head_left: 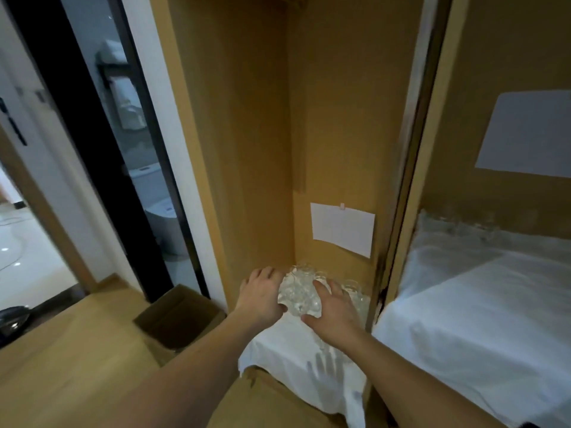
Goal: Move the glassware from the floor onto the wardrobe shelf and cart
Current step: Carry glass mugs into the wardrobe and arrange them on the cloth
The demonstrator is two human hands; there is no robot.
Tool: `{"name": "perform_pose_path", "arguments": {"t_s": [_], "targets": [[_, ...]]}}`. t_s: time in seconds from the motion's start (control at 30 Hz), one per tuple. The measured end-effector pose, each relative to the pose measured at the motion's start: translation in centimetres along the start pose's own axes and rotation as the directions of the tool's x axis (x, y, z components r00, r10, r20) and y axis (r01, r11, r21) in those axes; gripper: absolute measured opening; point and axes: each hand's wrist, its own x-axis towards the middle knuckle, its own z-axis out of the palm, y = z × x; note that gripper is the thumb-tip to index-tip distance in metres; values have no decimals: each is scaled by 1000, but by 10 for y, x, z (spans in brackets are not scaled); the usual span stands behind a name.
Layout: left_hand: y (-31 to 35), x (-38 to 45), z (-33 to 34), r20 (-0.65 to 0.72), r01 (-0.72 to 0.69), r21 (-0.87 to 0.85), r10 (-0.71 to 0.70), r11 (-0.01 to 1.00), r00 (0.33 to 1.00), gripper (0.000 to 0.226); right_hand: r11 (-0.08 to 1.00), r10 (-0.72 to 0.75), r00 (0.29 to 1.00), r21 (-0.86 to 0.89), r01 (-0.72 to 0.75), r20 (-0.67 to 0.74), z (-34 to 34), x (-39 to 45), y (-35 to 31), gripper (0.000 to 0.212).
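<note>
A cluster of clear cut glassware (pixel 298 293) stands at the back of the wardrobe shelf (pixel 284 350), which is draped in a white cloth. My left hand (pixel 262 295) grips the glass cluster from the left side. My right hand (pixel 335 310) holds it from the right, fingers spread over the glass. More clear glasses (pixel 355 290) stand just behind and to the right of my right hand, near the back wall. Blur hides how many pieces there are.
An open cardboard box (pixel 179 316) sits on the wooden floor left of the wardrobe. A white paper sheet (pixel 341 230) hangs on the wardrobe's back wall. To the right, a second compartment holds a white-covered surface (pixel 482 310) with several glasses (pixel 463 227) at its back.
</note>
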Motion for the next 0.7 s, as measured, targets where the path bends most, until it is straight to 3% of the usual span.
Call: {"name": "perform_pose_path", "arguments": {"t_s": [0.27, 0.5, 0.7], "targets": [[-85, 45, 33, 94, -71, -89, 80, 993, 992, 66, 973, 224, 974, 42, -225, 26, 60, 27, -27, 82], [-101, 67, 87, 197, -86, -224, 132, 971, 971, 67, 911, 408, 909, 28, -412, 90, 98, 38, -4, 84], [-107, 96, 135, 261, -14, -294, 95, 956, 961, 66, 856, 501, 854, 67, -513, 139, 130, 72, 29, 82]]}}
